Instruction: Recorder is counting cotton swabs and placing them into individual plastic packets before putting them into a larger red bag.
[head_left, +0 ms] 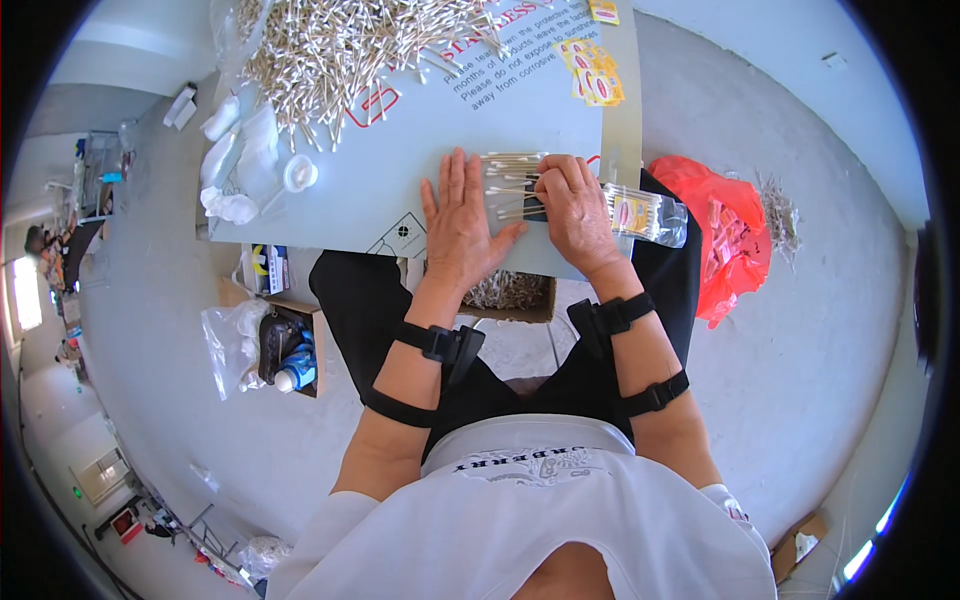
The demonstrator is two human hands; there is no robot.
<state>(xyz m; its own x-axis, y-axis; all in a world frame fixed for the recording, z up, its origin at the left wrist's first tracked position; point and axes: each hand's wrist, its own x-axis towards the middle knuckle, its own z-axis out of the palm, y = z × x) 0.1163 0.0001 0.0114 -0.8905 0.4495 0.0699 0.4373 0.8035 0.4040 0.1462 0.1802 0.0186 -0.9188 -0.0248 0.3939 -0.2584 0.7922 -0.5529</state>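
Note:
My left hand (460, 225) lies flat on the table sheet, fingers stretched out and thumb pointing toward a small row of cotton swabs (508, 190). These swabs lie side by side, their white tips toward that hand. At their other end my right hand (575, 212) is closed, its bent fingers and thumb gripping some swabs; the fingertips are partly hidden. A dark flat piece (536, 207) shows under the swabs beside the right thumb. Just right of this hand, a clear plastic bag (672, 222) of cotton swabs with a yellow label rests at the table's edge.
A large heap of loose cotton swabs (320, 55) covers the far left of the table (400, 150). Yellow labels (597, 78) lie far right. White wads (258, 150) and a small white cup (300, 173) sit left. A red bag (715, 240) stands right; a box (515, 295) is below.

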